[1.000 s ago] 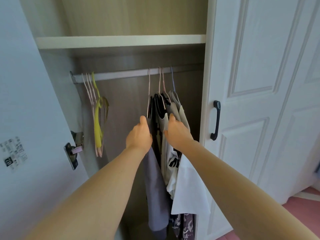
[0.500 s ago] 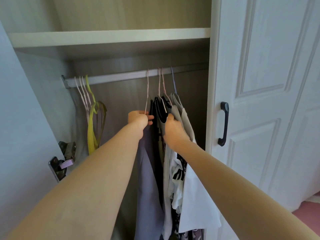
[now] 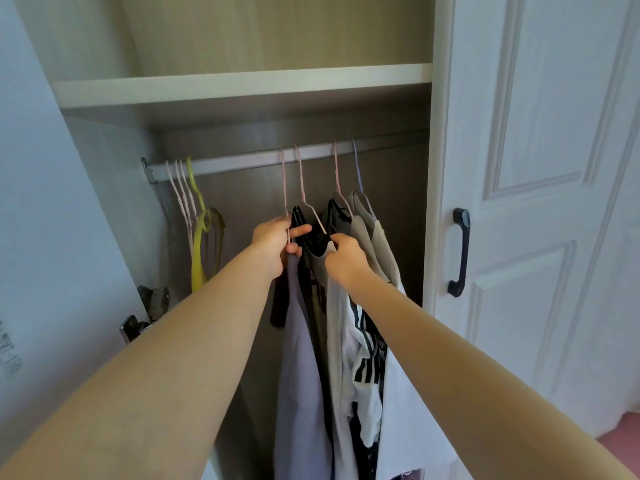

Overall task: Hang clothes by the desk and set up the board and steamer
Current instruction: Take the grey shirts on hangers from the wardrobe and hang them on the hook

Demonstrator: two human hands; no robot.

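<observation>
Several garments hang on thin hangers from the wardrobe rail (image 3: 242, 161): a lilac garment (image 3: 301, 375) at the left, dark and beige tops (image 3: 370, 233) beside it, and a white shirt with black stripes (image 3: 367, 362) lower down. My left hand (image 3: 277, 242) pinches the pink hanger (image 3: 284, 188) of the lilac garment just below its hook. My right hand (image 3: 346, 259) grips the shoulder of the neighbouring hanger (image 3: 304, 199) and the dark top on it. Both hooks still sit on the rail.
Several empty pink hangers and a yellow hanger (image 3: 198, 244) hang at the rail's left end. A shelf (image 3: 242, 84) runs above the rail. The open left door (image 3: 41, 237) carries a hinge (image 3: 145, 313); the shut right door (image 3: 536, 202) has a black handle (image 3: 460, 252).
The left two hangers have slid left along the rail, opening a gap from the others. My left hand now pinches the pink hanger wire; my right hand has moved up onto the neighbouring hanger's shoulder.
</observation>
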